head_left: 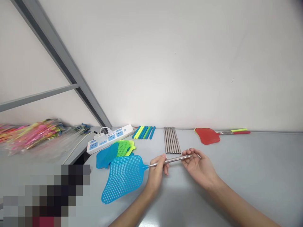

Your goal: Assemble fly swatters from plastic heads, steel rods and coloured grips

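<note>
My left hand [157,171] is closed round the metal tube of a fly swatter, close to its blue perforated head [125,176]. The head hangs out to the left and the tube [176,159] runs to the right. At the tube's bare far end, my right hand [199,167] is palm up with its fingers stretched out; the tube end lies across or just before the fingers, and contact is hard to tell. Behind my hands, several metal tubes [172,140] lie side by side. More swatter heads in blue [106,155], green [123,148] and yellow [132,148] overlap at left.
A white power strip [110,138] with plugs lies at the back left. Beside it is a row of blue, yellow and green grips [144,132]. At back right lies a red swatter [207,136] over a yellow one. Bagged colourful items [40,134] sit far left.
</note>
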A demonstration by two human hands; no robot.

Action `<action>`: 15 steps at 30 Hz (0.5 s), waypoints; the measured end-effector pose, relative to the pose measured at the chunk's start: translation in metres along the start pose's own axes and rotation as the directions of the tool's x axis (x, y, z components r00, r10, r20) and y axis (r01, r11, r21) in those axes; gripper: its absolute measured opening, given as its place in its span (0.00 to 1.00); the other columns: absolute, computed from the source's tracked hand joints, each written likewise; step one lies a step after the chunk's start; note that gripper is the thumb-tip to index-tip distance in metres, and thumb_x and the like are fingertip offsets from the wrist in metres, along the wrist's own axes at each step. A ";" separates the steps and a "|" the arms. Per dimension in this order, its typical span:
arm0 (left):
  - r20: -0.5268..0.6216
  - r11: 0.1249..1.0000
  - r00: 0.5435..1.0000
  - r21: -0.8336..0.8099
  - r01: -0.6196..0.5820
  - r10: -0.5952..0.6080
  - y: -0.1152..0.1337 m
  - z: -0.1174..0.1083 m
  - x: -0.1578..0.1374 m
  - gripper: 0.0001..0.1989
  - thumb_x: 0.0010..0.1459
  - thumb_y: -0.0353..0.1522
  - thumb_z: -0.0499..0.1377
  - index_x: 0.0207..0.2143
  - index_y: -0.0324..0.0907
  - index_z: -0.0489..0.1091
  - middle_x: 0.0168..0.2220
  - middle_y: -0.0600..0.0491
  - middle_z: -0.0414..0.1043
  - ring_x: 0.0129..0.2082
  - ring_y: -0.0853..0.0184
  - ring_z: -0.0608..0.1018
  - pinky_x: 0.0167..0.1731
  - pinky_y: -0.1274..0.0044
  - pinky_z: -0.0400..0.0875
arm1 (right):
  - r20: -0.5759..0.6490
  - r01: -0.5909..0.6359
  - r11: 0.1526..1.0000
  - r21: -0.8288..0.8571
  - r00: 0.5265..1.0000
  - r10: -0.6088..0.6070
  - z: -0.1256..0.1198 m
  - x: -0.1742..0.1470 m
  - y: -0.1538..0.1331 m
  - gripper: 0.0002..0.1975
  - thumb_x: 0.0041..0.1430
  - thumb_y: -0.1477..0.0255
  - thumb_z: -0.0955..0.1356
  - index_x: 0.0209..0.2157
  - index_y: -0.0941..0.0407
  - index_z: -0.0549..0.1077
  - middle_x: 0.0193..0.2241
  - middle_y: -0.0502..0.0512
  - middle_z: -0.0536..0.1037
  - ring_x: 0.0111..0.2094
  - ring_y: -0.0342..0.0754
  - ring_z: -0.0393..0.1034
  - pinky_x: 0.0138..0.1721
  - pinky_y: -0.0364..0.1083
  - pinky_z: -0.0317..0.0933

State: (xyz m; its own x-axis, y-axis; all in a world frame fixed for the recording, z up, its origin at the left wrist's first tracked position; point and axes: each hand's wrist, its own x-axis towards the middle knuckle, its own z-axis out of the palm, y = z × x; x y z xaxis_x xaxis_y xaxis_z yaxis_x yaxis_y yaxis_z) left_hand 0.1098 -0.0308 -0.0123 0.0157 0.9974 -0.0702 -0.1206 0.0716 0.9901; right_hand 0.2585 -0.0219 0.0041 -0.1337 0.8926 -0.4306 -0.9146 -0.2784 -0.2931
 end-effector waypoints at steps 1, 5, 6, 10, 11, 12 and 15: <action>-0.003 1.000 1.000 -0.003 0.003 -0.003 0.001 0.000 0.000 0.19 0.51 0.42 0.50 0.14 0.39 0.60 0.10 0.58 0.56 0.13 0.73 0.62 0.17 0.80 0.57 | 0.012 0.023 0.999 -0.030 1.000 -0.022 0.000 0.001 0.000 0.06 0.51 0.76 0.60 0.22 0.57 0.63 0.22 0.50 0.65 0.29 0.43 0.66 0.33 0.43 0.65; 0.029 1.000 1.000 0.029 -0.002 0.001 0.005 0.000 0.000 0.19 0.51 0.42 0.50 0.15 0.39 0.61 0.10 0.58 0.57 0.14 0.73 0.63 0.19 0.80 0.58 | 0.044 0.062 0.991 -0.116 0.997 -0.057 0.005 0.000 -0.001 0.04 0.52 0.76 0.61 0.29 0.60 0.67 0.27 0.54 0.68 0.33 0.45 0.67 0.36 0.44 0.64; 0.065 0.999 0.998 0.051 0.004 -0.007 0.006 0.001 0.000 0.19 0.51 0.42 0.50 0.16 0.39 0.62 0.11 0.57 0.58 0.14 0.73 0.63 0.19 0.80 0.58 | 0.043 0.050 0.992 -0.118 0.998 -0.045 0.006 -0.001 -0.001 0.05 0.53 0.76 0.61 0.31 0.60 0.67 0.28 0.54 0.69 0.34 0.45 0.66 0.37 0.44 0.64; 0.235 0.989 0.965 0.119 0.090 -0.116 0.008 0.007 -0.004 0.22 0.51 0.46 0.47 0.18 0.37 0.63 0.12 0.56 0.60 0.13 0.73 0.64 0.18 0.80 0.59 | 0.064 0.003 0.999 -0.048 0.998 0.000 0.006 -0.004 0.000 0.06 0.54 0.78 0.60 0.35 0.61 0.65 0.22 0.50 0.64 0.26 0.41 0.64 0.32 0.44 0.65; 0.253 0.987 0.958 0.125 0.105 -0.134 0.008 0.008 -0.005 0.23 0.51 0.47 0.46 0.18 0.37 0.63 0.12 0.55 0.60 0.13 0.73 0.64 0.17 0.80 0.58 | 0.066 -0.003 1.000 -0.019 0.998 0.004 0.005 -0.003 0.000 0.06 0.55 0.79 0.59 0.34 0.61 0.65 0.19 0.47 0.61 0.22 0.39 0.61 0.29 0.43 0.64; 0.263 0.986 0.955 0.128 0.107 -0.137 0.008 0.009 -0.007 0.24 0.52 0.47 0.45 0.18 0.37 0.63 0.12 0.55 0.60 0.13 0.73 0.63 0.17 0.80 0.58 | 0.064 -0.008 1.000 0.010 0.998 0.008 0.003 -0.002 0.000 0.07 0.55 0.80 0.58 0.34 0.61 0.64 0.18 0.45 0.58 0.19 0.38 0.58 0.27 0.42 0.64; 0.316 0.989 0.942 0.128 0.072 -0.109 0.006 0.010 -0.009 0.25 0.54 0.47 0.41 0.19 0.37 0.63 0.13 0.54 0.61 0.14 0.74 0.64 0.18 0.81 0.57 | 0.036 -0.023 0.998 0.065 0.999 0.021 0.000 0.000 0.002 0.07 0.56 0.82 0.56 0.33 0.60 0.63 0.16 0.43 0.52 0.15 0.36 0.51 0.21 0.40 0.60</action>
State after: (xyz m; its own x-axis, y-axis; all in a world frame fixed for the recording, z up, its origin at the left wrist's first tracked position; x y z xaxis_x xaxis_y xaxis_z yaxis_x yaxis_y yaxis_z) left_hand 0.1185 -0.0396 -0.0047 0.3417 0.9299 -0.1359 0.0089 0.1414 0.9899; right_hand 0.2569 -0.0224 0.0038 -0.1661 0.8988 -0.4057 -0.9341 -0.2752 -0.2272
